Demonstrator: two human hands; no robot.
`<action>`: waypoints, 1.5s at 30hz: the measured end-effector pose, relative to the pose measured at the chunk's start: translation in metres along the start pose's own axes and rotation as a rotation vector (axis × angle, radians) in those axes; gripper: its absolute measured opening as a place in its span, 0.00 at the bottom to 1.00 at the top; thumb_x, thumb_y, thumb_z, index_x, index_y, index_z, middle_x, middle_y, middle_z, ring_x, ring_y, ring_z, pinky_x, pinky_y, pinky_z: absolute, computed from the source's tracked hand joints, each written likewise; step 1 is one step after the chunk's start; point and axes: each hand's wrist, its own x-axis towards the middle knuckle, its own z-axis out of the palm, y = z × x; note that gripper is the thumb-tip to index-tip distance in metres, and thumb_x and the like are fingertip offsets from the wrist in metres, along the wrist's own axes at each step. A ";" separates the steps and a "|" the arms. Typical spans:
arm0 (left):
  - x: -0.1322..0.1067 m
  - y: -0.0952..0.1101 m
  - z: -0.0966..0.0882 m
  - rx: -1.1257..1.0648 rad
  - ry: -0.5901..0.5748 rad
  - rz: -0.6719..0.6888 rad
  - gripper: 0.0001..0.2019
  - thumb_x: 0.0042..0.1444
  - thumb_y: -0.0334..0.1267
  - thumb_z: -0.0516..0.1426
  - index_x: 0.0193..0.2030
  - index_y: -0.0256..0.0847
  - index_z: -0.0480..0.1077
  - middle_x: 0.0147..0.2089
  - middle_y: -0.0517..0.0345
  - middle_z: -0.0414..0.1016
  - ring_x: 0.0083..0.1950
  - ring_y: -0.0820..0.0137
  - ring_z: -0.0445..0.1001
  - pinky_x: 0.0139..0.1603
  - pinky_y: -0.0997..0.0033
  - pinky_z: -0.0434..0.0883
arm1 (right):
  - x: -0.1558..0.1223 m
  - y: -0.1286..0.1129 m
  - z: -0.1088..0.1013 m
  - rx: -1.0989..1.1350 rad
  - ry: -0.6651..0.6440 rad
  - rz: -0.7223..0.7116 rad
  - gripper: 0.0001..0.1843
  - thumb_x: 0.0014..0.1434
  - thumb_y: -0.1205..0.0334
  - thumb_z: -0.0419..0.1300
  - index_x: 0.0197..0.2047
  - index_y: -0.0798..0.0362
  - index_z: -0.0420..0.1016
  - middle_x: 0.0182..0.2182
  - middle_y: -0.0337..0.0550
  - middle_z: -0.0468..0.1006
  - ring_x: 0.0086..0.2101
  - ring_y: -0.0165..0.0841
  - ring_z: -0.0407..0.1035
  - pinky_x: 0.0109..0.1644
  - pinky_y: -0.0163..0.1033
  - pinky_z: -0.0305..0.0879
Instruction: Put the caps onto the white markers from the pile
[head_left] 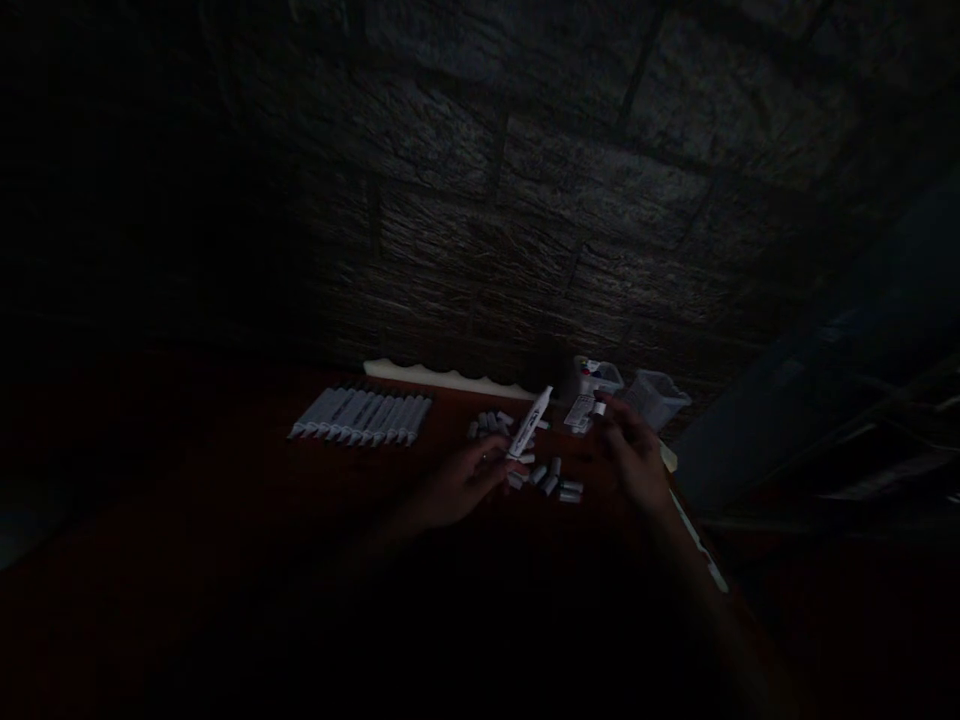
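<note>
Over a dim red tabletop, the left hand is holding a white marker tilted up mid-scene, grip closed on its barrel, while the right hand is pinching a small cap in a narrow grip just right of it; a steady, square line-up is looking wisest.

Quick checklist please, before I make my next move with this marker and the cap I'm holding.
1. Left hand grips the marker, tilted up and away: ok.
2. Right hand pinches a small white cap at the fingertips: ok.
3. Marker's upper end bare: cannot tell, too dark.
4. Loose caps lie between both hands: ok.
5. Row of markers lined up, apart to the left: ok.
6. Lighting: not ok, very dim.
</note>
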 end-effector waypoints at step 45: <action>-0.010 0.010 0.012 0.664 -0.131 0.034 0.15 0.60 0.51 0.54 0.44 0.45 0.75 0.42 0.58 0.79 0.43 0.65 0.75 0.44 0.70 0.68 | -0.025 0.003 0.033 0.517 -0.130 0.463 0.35 0.50 0.24 0.47 0.22 0.50 0.65 0.14 0.30 0.51 0.15 0.25 0.46 0.19 0.34 0.40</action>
